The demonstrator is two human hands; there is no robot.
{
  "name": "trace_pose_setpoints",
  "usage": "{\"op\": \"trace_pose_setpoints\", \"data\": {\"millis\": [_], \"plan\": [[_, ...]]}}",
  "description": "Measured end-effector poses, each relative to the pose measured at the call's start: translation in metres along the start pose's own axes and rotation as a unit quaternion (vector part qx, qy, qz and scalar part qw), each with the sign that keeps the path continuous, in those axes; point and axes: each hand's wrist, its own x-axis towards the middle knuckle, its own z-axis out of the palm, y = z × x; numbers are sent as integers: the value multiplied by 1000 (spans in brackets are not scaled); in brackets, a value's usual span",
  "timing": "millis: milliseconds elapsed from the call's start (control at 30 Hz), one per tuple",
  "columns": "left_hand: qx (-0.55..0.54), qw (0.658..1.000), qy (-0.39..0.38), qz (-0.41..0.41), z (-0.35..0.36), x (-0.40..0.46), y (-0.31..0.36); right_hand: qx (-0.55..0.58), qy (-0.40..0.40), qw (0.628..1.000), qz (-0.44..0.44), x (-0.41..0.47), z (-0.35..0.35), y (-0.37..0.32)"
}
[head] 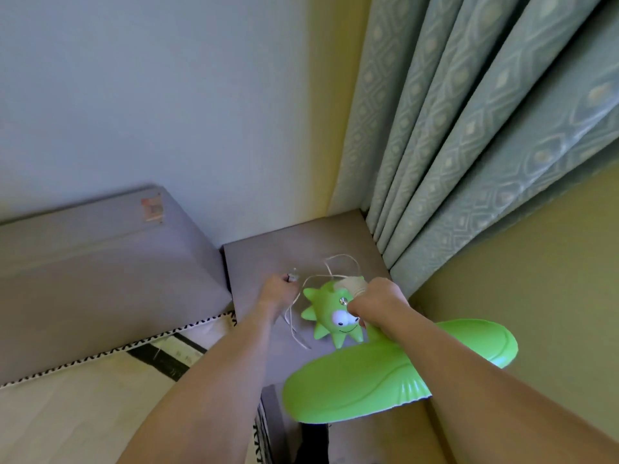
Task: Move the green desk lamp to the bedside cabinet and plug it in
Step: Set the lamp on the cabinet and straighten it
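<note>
The green desk lamp [330,321] stands on the grey bedside cabinet [264,259]. Its base is a star-shaped figure with cartoon eyes and a smile. Its wide green leaf-shaped shade [368,386] spreads toward me and hides the cabinet's front right part. My right hand [376,298] is closed around the lamp's neck, where the white cord is coiled. My left hand [278,291] holds the plug end of the white cord [321,274] just left of the lamp. The rest of the cord lies in loose loops on the cabinet top.
A grey padded headboard [100,262] stands to the left against the white wall. The bed with a black-and-white patterned cover [140,356] lies at lower left. Pale green patterned curtains [469,145] hang at the right, touching the cabinet's back right corner.
</note>
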Motion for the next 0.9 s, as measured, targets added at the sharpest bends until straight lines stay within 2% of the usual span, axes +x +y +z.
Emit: {"op": "trace_pose_setpoints", "data": {"millis": [233, 433, 733, 900], "plan": [[136, 984, -79, -87, 33, 43, -53, -45, -1, 999, 8, 27, 15, 4], [120, 985, -39, -115, 37, 62, -67, -63, -28, 998, 8, 39, 10, -12], [128, 986, -6, -106, 37, 107, -62, -147, -41, 988, 5, 64, 19, -27], [84, 988, -45, -118, 44, 110, -58, -158, -36, 987, 3, 71, 24, -25]]}}
